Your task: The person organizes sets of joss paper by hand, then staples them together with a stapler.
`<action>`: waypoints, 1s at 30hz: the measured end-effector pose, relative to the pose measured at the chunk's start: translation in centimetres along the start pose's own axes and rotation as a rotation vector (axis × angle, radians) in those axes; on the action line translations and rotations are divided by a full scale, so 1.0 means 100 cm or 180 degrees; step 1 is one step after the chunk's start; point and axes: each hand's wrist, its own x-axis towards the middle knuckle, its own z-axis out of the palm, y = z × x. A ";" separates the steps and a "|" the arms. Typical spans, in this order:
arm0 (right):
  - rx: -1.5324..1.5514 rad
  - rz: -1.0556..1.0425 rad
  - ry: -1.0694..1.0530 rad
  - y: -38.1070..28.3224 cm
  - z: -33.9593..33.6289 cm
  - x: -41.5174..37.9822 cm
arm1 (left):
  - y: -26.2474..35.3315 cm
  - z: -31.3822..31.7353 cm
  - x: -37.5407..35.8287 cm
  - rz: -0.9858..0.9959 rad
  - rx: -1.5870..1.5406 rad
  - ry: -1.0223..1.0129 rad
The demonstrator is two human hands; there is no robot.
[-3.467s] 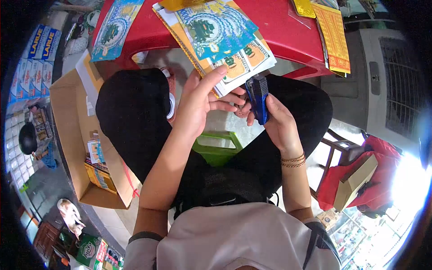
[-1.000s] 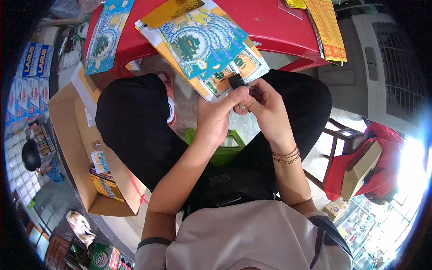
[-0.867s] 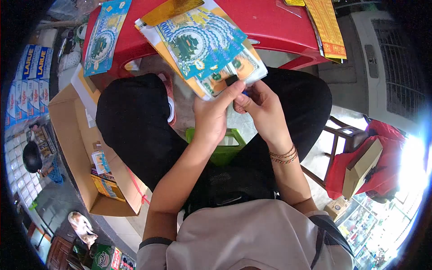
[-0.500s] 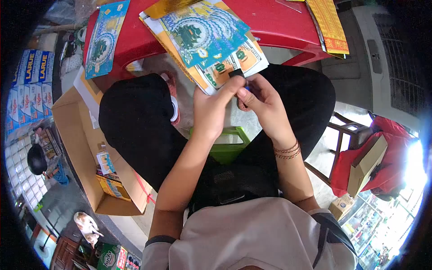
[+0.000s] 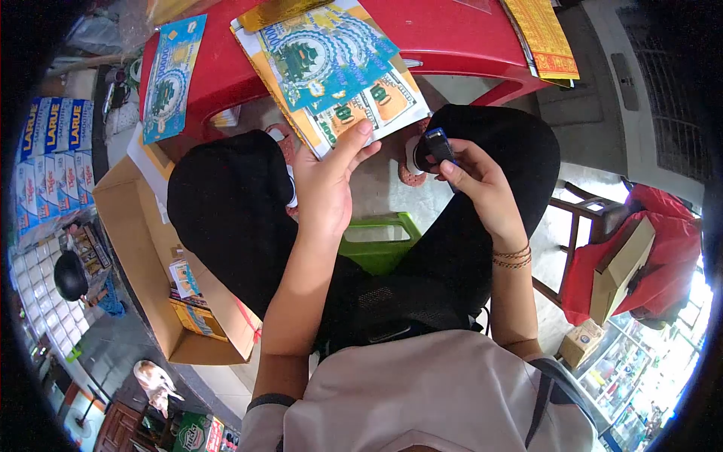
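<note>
My left hand [image 5: 331, 177] grips the lower corner of a fanned stack of printed paper notes [image 5: 331, 71], thumb on top. Blue notes lie over orange-and-white ones, with a gold sheet [image 5: 280, 10] at the upper end. In my right hand [image 5: 482, 184] is a small black-and-blue stapler [image 5: 440, 145], pinched between thumb and fingers, to the right of the stack and apart from it. The stack's far part is over the edge of the red table [image 5: 467, 38]. Another blue note sheet [image 5: 175, 79] lies at the table's left edge.
Yellow printed papers [image 5: 544, 38] hang over the table's right corner. An open cardboard box [image 5: 139, 218] with packets stands at the left. A green stool [image 5: 380, 241] shows between my knees. A chair with red cloth [image 5: 640, 260] is at the right; a cat [image 5: 156, 384] lies lower left.
My right hand has moved right and down, away from the stack, with the stapler in it. My left hand still holds the stack, which has shifted slightly left.
</note>
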 end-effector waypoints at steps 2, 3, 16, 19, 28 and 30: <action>0.0071 0.0009 -0.0073 0.001 -0.005 0.000 | -0.001 0.000 0.000 0.0054 0.0053 0.0041; 0.0135 0.0033 -0.0150 0.001 -0.006 0.000 | -0.001 0.000 0.001 0.0031 0.0058 0.0039; 0.0942 -0.0229 0.0849 -0.014 0.042 0.030 | 0.007 0.006 -0.007 -0.0040 -0.0037 -0.0392; 0.0713 -0.0362 0.0917 -0.025 0.032 0.039 | 0.021 -0.006 -0.009 -0.0658 0.1025 -0.0794; -0.1636 -0.1085 0.0773 -0.115 -0.037 0.125 | 0.145 0.006 0.020 0.0571 0.3469 -0.1169; -0.1641 -0.1552 0.1148 -0.110 -0.047 0.161 | 0.148 0.005 0.053 0.1477 0.4196 -0.1105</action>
